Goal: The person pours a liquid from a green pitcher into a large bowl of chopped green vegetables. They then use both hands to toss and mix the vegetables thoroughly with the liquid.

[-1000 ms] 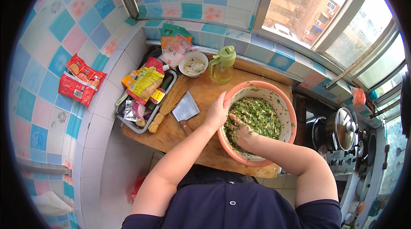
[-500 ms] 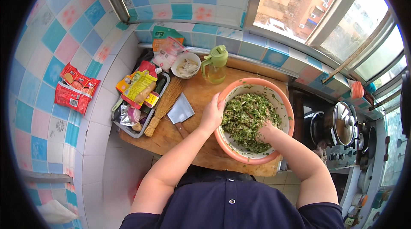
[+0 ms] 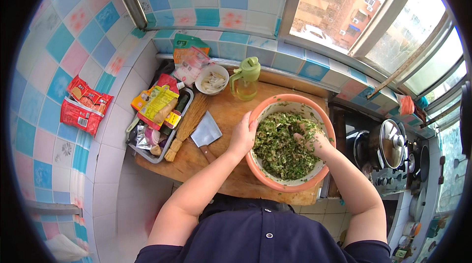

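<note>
My left hand clasps the left rim of a large orange-rimmed basin, thumb over the edge. Chopped green filling fills much of the basin. My right hand is inside at the right, its fingers spread and partly sunk in the filling, with green bits stuck to them. Some fingertips are hidden. A cleaver lies flat just left of my left hand, its wooden handle partly behind my forearm.
The wooden board also holds a green-lidded oil jug, a white bowl, a straw brush and a grey tray of packets and vegetables. A lidded pot stands on the stove at right.
My right hand has moved up and to the right in the basin, its fingers now showing more. The basin appears slightly lower in view. My left hand keeps its hold on the rim.
</note>
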`<act>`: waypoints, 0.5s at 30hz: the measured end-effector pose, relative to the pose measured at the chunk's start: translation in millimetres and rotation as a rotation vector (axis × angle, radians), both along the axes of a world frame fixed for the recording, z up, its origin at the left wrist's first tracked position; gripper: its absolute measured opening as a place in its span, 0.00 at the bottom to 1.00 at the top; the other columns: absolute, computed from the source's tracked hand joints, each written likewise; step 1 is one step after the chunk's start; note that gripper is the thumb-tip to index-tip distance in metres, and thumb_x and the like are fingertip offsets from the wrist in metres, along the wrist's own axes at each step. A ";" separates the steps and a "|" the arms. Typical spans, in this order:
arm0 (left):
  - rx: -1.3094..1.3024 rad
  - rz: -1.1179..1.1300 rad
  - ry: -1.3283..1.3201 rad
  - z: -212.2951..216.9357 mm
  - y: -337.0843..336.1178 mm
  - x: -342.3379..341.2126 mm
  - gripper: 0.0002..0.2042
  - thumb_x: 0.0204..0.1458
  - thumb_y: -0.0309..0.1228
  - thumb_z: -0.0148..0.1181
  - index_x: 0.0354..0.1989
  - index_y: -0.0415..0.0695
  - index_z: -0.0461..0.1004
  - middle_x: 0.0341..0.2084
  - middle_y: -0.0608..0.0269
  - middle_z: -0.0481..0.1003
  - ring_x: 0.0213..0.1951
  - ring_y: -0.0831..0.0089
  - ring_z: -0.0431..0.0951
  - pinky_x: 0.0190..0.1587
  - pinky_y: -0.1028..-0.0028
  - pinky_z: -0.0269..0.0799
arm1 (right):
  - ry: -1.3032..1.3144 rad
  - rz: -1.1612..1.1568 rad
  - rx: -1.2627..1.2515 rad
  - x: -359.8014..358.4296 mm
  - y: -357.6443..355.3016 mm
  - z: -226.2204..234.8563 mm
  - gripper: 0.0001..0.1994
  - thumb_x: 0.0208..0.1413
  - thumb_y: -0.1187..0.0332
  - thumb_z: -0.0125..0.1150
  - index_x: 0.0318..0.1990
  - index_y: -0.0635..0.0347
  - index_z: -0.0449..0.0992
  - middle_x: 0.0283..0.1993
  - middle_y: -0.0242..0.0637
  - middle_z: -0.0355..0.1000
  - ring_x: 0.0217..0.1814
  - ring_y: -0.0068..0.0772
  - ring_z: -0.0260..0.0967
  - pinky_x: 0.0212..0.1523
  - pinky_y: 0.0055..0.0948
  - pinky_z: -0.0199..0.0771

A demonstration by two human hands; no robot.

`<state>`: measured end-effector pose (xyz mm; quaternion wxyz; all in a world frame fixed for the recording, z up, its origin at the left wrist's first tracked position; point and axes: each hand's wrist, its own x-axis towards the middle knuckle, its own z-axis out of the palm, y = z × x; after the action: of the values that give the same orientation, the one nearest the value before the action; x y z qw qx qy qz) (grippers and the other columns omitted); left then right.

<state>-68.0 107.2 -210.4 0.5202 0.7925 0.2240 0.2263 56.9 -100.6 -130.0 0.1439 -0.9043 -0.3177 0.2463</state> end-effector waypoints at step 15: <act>-0.031 0.054 -0.008 7.7 -5.4 3.0 0.19 0.58 0.36 0.50 0.53 0.37 0.66 0.36 0.42 0.75 0.40 0.48 0.76 0.42 0.63 0.70 | 0.278 0.724 -0.426 86.0 87.7 -70.2 0.25 0.64 0.52 0.32 0.67 0.44 0.50 0.66 0.39 0.55 0.65 0.35 0.55 0.66 0.44 0.49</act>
<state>-65.0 101.8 -202.7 0.5271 0.7769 0.2469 0.2399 143.0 -12.9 -200.2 -0.0997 -0.7024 -0.5338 0.4601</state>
